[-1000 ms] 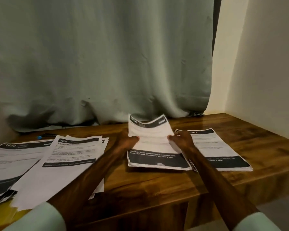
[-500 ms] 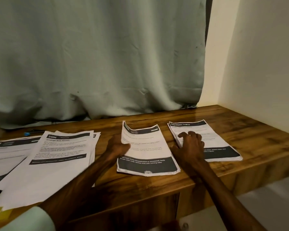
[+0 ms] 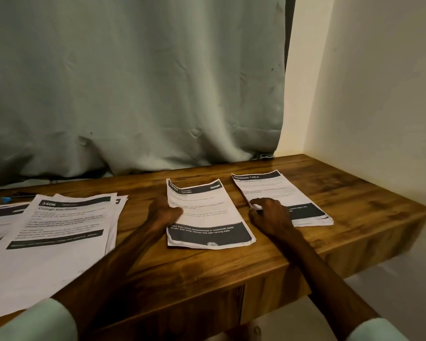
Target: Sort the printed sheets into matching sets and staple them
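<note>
Pinched edge of middle stack [image 3: 208, 212] with left grip [image 3: 165, 213]; touched, perhaps pinched, edge of right stack [image 3: 271, 187] with curled right grip [image 3: 271, 215].

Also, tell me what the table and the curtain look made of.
Table: wood or wood-look laminate, brown grain, slight sheen. Curtain: cloth, matte grey-green, hanging in soft folds and creases.
</note>
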A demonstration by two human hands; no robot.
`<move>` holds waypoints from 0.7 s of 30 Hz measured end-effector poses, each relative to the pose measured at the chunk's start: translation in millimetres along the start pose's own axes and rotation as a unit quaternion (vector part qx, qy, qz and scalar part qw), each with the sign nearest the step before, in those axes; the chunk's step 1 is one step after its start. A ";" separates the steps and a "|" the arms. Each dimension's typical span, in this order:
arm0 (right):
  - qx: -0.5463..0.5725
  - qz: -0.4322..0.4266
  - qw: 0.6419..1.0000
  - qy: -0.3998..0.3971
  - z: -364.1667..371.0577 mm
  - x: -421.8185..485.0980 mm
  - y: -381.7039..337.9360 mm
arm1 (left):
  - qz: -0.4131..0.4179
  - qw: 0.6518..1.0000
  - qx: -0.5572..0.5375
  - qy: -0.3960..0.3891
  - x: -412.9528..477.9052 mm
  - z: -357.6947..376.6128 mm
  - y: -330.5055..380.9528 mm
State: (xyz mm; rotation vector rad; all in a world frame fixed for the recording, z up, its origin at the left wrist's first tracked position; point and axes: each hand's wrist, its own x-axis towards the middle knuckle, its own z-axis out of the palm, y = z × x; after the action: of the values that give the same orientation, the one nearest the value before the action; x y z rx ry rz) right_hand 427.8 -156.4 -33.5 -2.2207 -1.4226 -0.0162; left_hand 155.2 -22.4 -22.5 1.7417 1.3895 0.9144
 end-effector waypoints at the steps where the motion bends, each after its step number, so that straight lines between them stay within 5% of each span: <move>1: -0.003 0.003 1.000 -0.005 -1.2 4.1 1.0 | -0.001 1.000 -0.009 0.003 2.1 4.1 2.5; 11: -0.042 -0.007 0.999 0.016 7.2 21.2 12.3 | 0.041 0.998 0.040 0.013 18.2 36.6 26.0; 21: 0.090 -0.019 0.986 0.139 -3.2 8.4 -0.4 | 0.060 0.976 0.191 0.083 7.6 35.9 20.1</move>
State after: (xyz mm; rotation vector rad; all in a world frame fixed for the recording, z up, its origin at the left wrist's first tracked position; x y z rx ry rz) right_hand 432.1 -150.4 -28.3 -1.9578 -1.2593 -0.1963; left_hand 197.0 -21.9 -22.1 2.0920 1.6688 0.9186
